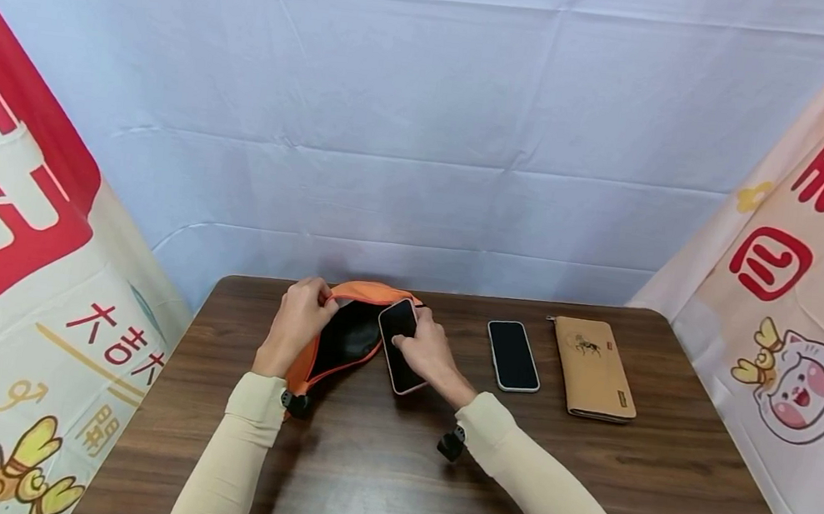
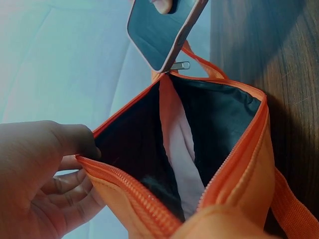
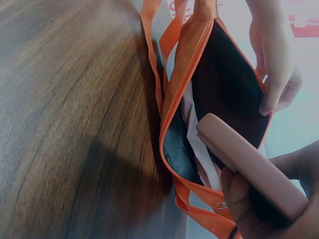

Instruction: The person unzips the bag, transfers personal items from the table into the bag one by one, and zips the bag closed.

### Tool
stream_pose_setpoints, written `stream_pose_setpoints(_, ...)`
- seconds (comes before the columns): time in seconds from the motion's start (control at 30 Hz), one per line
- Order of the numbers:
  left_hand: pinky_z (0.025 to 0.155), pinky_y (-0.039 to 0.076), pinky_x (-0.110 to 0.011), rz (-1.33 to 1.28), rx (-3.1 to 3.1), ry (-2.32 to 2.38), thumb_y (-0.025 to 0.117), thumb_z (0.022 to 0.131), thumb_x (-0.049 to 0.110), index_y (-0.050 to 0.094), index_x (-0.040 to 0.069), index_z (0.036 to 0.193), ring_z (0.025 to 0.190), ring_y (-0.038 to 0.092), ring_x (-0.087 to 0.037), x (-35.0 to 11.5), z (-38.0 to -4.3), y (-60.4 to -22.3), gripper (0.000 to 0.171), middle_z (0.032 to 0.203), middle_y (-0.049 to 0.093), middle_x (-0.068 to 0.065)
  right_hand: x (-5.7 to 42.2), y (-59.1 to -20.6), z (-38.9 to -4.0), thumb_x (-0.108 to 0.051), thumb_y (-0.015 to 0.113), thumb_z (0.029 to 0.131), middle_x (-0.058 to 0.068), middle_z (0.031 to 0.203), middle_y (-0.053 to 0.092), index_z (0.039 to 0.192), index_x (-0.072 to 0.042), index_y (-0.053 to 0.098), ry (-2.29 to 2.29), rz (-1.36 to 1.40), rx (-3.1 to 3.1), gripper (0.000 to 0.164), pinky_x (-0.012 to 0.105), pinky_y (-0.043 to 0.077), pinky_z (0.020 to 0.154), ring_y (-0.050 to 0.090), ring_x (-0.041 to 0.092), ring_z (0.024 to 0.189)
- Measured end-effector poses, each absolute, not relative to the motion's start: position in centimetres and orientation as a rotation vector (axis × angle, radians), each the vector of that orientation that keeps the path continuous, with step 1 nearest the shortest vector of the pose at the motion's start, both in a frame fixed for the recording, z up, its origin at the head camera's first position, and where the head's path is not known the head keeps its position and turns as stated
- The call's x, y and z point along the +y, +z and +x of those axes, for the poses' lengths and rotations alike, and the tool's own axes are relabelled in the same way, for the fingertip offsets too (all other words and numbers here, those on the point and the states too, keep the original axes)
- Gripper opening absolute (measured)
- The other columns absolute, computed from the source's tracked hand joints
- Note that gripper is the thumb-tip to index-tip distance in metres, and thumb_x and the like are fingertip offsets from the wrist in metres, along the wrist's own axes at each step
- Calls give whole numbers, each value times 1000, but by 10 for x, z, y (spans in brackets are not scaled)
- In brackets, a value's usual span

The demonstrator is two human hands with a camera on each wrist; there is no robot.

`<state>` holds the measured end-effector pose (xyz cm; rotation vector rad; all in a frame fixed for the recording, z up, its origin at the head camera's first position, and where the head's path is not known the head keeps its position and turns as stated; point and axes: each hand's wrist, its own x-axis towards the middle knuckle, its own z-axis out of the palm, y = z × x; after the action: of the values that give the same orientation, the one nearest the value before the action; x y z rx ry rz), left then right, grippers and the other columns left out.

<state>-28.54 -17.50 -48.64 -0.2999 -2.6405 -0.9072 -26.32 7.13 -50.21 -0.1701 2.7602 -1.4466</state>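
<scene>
An orange zippered bag [image 1: 371,290] with a dark lining gapes wide at the left of the table. My left hand [image 1: 304,313] pinches its far-left rim between thumb and fingers, as the left wrist view shows. Inside, a pale pink divider [image 2: 177,134] splits the bag in two. In my right hand [image 1: 427,344] is a smartphone [image 1: 395,364] in a pink case, gripped by its sides. The phone is tilted, and its upper end overlaps the right end of the bag opening. In the right wrist view the phone's edge [image 3: 249,159] hangs over the mouth.
Right of my right hand lies a second smartphone [image 1: 513,356] in a light case, screen up. Beside it rests a tan zip wallet [image 1: 592,368] with a horse print. Orange straps [image 3: 154,55] trail from the bag onto the wooden table [image 1: 373,479]. A pale cloth hangs behind.
</scene>
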Motion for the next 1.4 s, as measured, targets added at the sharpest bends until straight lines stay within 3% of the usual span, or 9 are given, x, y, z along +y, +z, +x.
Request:
stream_pose_setpoints(0.1,68,55,-38,-300,-2640,-913,67,99,5,68,4,96,75,62,-25,-174,-285,-486,4,95,66,-14,70,-502,-263,-14,73,95,31,129,68,150,3,46,-1448,-166,2744,64,52,59,90,72,39,107)
stream_pose_setpoints(0.33,67,54,-38,-295,-2645,-926,66,99,5,67,5,95,75,61,-24,-175,-284,-486,4,95,65,-13,65,-505,-264,-15,72,97,30,150,58,159,4,36,-1418,-160,2723,74,56,53,104,64,44,128)
stream_pose_setpoints(0.5,67,54,-38,-295,-2639,-926,67,99,6,67,5,95,75,61,-24,-174,-283,-486,4,95,65,-12,64,-505,-261,-15,70,99,28,143,63,162,4,33,-1445,-191,2677,75,52,58,90,72,39,109)
stream_pose_setpoints(0.6,66,53,-37,-300,-2637,-932,66,99,5,67,5,95,74,60,-24,-174,-282,-486,5,94,64,-12,63,-505,-260,-16,69,100,29,128,68,156,2,40,-1450,-211,2668,65,49,59,82,73,34,96)
stream_pose_setpoints(0.9,66,53,-36,-288,-2643,-941,65,99,5,66,5,95,73,60,-23,-175,-281,-485,5,93,64,-12,56,-510,-262,-17,71,98,24,116,71,148,1,47,-1465,-207,2657,59,38,60,70,73,26,86)
stream_pose_setpoints(1.4,67,53,-37,-281,-2658,-957,66,100,6,67,5,96,75,60,-24,-174,-277,-482,5,95,65,-13,47,-514,-264,-15,72,97,23,114,71,146,3,47,-1536,-151,2562,57,41,62,72,74,27,87)
